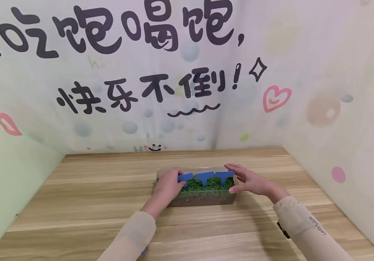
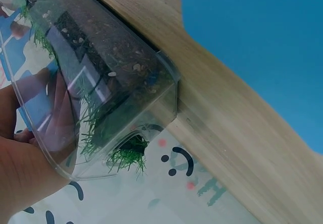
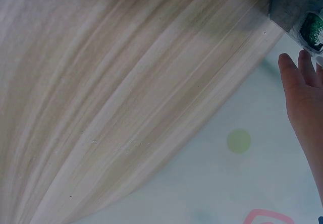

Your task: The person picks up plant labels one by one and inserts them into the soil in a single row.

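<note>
A clear plastic box (image 1: 203, 199) with soil in the bottom and green grass (image 1: 198, 185) above it stands on the table. Blue T-shaped plant labels (image 1: 205, 177) stand in a row in the grass. My left hand (image 1: 169, 185) reaches over the box's left end and pinches the leftmost label (image 1: 187, 177) between thumb and fingers. In the left wrist view this hand (image 2: 20, 158) shows beside the clear wall. At the box's right end my right hand (image 1: 250, 181) has its fingers spread, thumb near the front corner, fingertips by the rightmost label (image 1: 225, 175).
The box rests on a wood-grain table (image 1: 108, 188). A printed white backdrop (image 1: 173, 127) rises behind the table and at both sides. A small blue piece (image 1: 144, 251) peeks out beside the left sleeve. A large blue shape (image 2: 262, 47) fills the left wrist view's upper right.
</note>
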The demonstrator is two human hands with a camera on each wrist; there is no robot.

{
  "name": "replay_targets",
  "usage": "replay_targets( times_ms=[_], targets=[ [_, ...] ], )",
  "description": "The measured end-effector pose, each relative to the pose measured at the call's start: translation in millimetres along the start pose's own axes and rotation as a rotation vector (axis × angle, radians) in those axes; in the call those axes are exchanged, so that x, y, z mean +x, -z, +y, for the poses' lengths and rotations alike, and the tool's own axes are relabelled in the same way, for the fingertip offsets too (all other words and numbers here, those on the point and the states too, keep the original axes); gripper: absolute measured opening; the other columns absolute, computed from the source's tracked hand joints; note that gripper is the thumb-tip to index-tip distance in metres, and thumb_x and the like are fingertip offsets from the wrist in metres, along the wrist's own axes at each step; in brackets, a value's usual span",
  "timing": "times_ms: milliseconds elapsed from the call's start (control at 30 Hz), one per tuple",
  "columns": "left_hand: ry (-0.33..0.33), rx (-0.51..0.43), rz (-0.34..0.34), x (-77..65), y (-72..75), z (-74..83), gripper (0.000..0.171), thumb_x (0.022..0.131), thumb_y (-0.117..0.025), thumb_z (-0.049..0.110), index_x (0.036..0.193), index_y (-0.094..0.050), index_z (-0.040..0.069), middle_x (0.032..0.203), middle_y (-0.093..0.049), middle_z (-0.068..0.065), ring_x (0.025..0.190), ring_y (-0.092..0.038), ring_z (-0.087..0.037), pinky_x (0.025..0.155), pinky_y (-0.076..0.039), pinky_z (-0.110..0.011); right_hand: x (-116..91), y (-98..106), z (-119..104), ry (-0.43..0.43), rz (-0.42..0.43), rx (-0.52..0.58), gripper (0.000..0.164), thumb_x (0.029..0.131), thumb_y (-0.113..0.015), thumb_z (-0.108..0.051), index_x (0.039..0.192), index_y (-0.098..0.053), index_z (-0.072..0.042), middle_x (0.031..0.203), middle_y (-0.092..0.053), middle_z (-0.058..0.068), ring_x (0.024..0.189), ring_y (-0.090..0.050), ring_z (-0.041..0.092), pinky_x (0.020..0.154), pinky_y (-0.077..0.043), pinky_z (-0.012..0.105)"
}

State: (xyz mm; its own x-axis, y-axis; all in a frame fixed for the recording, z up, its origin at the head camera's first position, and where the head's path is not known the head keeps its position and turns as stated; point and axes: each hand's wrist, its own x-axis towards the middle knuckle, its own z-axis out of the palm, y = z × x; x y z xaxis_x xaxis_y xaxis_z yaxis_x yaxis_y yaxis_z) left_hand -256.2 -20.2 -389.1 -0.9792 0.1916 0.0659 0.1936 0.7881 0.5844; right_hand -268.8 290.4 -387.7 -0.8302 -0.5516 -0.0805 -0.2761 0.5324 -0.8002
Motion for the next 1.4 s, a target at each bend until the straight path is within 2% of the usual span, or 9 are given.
replay_targets(
  times_ms=[167,433,567,867,1067,1400],
  targets=[
    [-0.020,-0.017,0.018,-1.3,2.0,-1.5,0.017,0.091,-0.073,0.014,0.106,-0.064,0.014,0.106,-0.072,-0.008,0.096,-0.069,-0.025,0.082,-0.057,-0.041,1.1,-0.3,0.0,0.013,0.000,-0.014,0.090,0.090,-0.075,-0.026,0.159,-0.021,-0.005,0.164,-0.013,0.023,0.150,-0.015,0.051,0.120,-0.017,0.063],
    [-0.075,-0.072,0.077,-5.0,11.2,-5.6,0.017,0.089,-0.074,0.008,0.102,-0.064,0.012,0.106,-0.071,-0.006,0.098,-0.067,-0.025,0.084,-0.055,-0.041,1.5,0.5,0.5,0.010,-0.001,-0.012,0.091,0.090,-0.075,-0.025,0.159,-0.020,-0.005,0.164,-0.013,0.023,0.150,-0.014,0.051,0.120,-0.017,0.063],
    [-0.069,-0.109,0.059,-8.0,19.2,-6.5,0.020,0.090,-0.073,0.006,0.106,-0.063,0.011,0.112,-0.070,-0.007,0.102,-0.070,-0.025,0.087,-0.057,-0.041,1.7,0.4,0.4,0.009,0.000,-0.013,0.090,0.090,-0.075,-0.025,0.159,-0.020,-0.005,0.164,-0.013,0.023,0.150,-0.014,0.051,0.120,-0.016,0.063],
    [-0.031,-0.146,0.042,-16.1,35.4,-5.4,0.020,0.091,-0.072,0.007,0.108,-0.063,0.012,0.118,-0.068,-0.008,0.108,-0.068,-0.024,0.091,-0.056,-0.041,-0.3,0.2,-1.0,0.030,0.000,-0.018,0.089,0.090,-0.075,-0.023,0.158,-0.021,-0.003,0.163,-0.014,0.025,0.149,-0.014,0.053,0.119,-0.016,0.065],
    [-0.020,-0.152,0.064,-21.0,44.4,-7.1,0.023,0.091,-0.072,0.009,0.111,-0.064,0.014,0.120,-0.069,-0.006,0.111,-0.067,-0.024,0.095,-0.055,-0.042,-0.4,0.5,0.1,0.031,0.001,-0.016,0.089,0.090,-0.075,-0.023,0.158,-0.021,-0.003,0.163,-0.013,0.025,0.150,-0.013,0.052,0.119,-0.016,0.065],
    [-0.041,-0.162,0.101,-35.7,55.7,-10.5,0.023,0.090,-0.073,0.009,0.111,-0.064,0.014,0.120,-0.068,-0.005,0.113,-0.067,-0.026,0.098,-0.055,-0.043,-0.4,0.3,2.4,0.040,-0.001,-0.025,0.089,0.090,-0.075,-0.024,0.158,-0.021,-0.004,0.163,-0.014,0.026,0.149,-0.015,0.052,0.119,-0.018,0.065]
  ],
)
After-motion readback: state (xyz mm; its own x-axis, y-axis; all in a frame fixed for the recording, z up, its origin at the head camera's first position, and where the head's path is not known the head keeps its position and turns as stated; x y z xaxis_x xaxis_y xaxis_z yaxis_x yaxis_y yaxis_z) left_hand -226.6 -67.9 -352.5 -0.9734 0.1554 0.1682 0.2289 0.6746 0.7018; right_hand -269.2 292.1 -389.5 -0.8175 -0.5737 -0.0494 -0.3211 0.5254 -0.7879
